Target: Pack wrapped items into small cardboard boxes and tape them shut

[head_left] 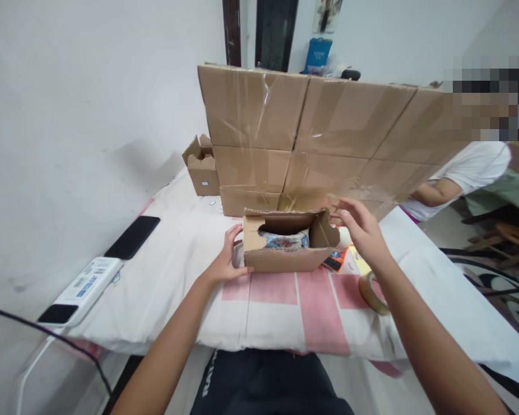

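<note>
A small open cardboard box (285, 259) sits on a white and pink cloth-covered surface (303, 311) in front of me. Inside it lies a packet with blue and white print (285, 239). My left hand (227, 256) rests against the box's left side, fingers curled round its left flap. My right hand (361, 230) hovers at the box's right flap, fingers spread and holding nothing. A roll of clear tape (372, 292) lies just under my right wrist.
A wall of taped cardboard boxes (320, 132) is stacked behind the small box. Another open box (202, 167) stands at the back left. A black phone (132, 237) and a white device (84, 286) lie at left. A person in a white shirt (462, 173) sits at right.
</note>
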`<state>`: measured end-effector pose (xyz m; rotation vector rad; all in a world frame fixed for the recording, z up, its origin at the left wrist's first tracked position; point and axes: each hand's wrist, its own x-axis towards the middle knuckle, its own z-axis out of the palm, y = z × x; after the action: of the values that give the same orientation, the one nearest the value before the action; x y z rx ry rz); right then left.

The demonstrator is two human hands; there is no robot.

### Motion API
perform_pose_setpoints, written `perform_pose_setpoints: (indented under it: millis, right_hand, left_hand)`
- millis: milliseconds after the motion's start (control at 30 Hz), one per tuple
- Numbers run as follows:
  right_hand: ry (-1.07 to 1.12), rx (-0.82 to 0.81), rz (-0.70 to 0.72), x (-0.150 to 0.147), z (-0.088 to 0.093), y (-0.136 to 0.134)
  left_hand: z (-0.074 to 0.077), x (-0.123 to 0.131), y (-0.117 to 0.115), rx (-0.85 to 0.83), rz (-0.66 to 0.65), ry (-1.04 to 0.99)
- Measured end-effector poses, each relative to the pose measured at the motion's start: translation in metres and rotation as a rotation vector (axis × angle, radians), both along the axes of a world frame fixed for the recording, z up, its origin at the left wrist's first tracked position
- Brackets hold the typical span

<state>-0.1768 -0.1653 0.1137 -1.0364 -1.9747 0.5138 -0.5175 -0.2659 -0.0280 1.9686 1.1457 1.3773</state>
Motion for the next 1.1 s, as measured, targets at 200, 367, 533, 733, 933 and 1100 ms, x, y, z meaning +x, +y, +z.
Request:
perform_pose_setpoints:
  millis: [200, 367, 533, 733, 933, 1100]
  right_hand:
    - [0.147, -0.085, 0.148, 0.011, -0.037, -0.018]
    - [0.125, -0.042, 0.133, 0.010, -0.043, -0.013]
    - [0.239, -0.013, 0.087, -0.002, -0.060, -0.014]
    - [0.243, 0.105, 0.133, -0.012, -0.087, -0.008]
    - [0.500, -0.065, 0.195, -0.014, -0.103, -0.005]
    - [0.564, -0.151, 0.223, -0.022, -0.105, -0.008]
  left_hand:
    - [0.017, 0.019, -0.002, 0.277, 0.110, 0.133]
    - [0.030, 0.014, 0.006, 0.239, 0.142, 0.178]
    - [0.052, 0.005, 0.013, 0.084, 0.134, 0.318]
    - [0.055, 0.008, 0.018, -0.004, 0.106, 0.243]
    - [0.039, 0.030, 0.016, -0.046, 0.328, -0.123]
    - [0.029, 0.033, 0.016, -0.102, 0.282, -0.293]
